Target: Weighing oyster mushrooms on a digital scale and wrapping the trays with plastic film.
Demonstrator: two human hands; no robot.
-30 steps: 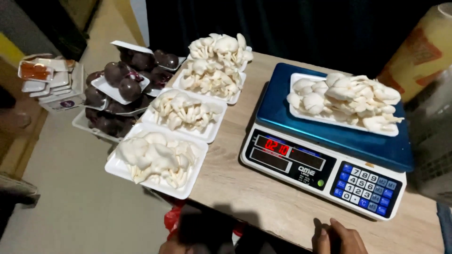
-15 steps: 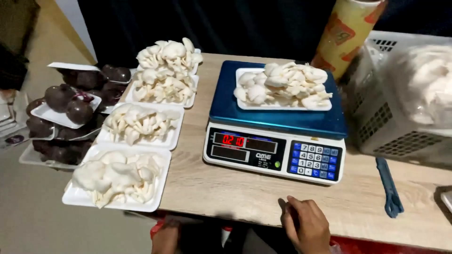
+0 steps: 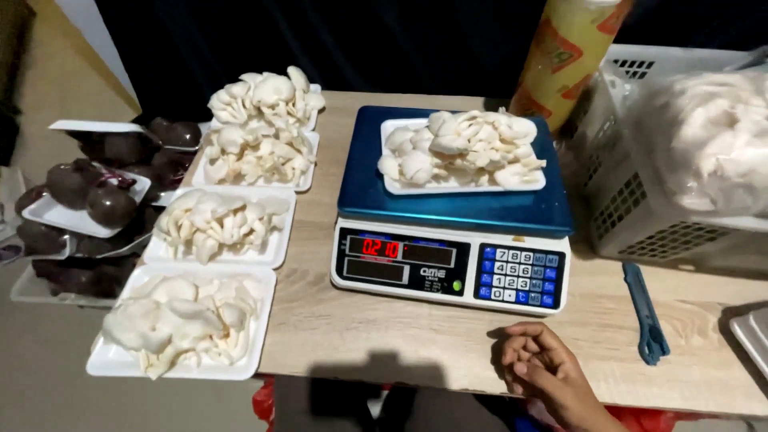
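Right hand (image 3: pixel 540 364) rests on the wooden table (image 3: pixel 384 336) edge, fingers loosely curled, holding nothing. Digital scale (image 3: pixel 452 216) sits just beyond it, apart, not touched. White foam tray of oyster mushrooms (image 3: pixel 462 152) lies on the scale's blue platform. Blue clip tool (image 3: pixel 645 312) lies right of the hand. Left hand out of view.

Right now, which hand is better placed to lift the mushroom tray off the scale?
Right, probably. The right hand rests curled on the table edge just below the scale; the left hand is out of view.
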